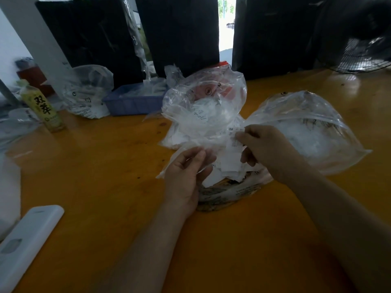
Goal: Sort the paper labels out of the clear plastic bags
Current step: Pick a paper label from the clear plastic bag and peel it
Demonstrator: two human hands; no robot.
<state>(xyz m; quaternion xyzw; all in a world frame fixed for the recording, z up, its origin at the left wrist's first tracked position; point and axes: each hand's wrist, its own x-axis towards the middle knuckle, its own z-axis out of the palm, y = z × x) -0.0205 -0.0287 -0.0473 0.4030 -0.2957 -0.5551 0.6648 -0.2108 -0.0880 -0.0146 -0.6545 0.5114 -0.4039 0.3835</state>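
Head view:
- Tabletop (101,166): orange-brown wood, carrying all items below.
- Left hand (186,176): palm turned inward, fingers (195,157) and thumb pinching the near edge of a crumpled clear plastic bag (203,142) held just above the pile.
- Right hand (266,149): back up, fingers curled, thumb and forefinger pinching a printed paper label (232,142) at the bag's mouth.
- Loose paper labels (224,170): white slips heaped between and beneath the two hands, lying on a printed plastic wrapper (230,191).
- Large clear bag (317,132): right of the hands, puffed up, white contents inside.
- Bulging clear bag (207,102): behind the hands, holding white slips; something red shows through it.
- Blue plastic tray (133,100): far centre-left, holding clear plastic.
- Further clear bag (88,94): left of the tray.
- Green drink bottle (44,106): far left, upright, black characters on its label.
- White flat device (27,240): near left corner.
- Fan (364,53): far right, partly in view.
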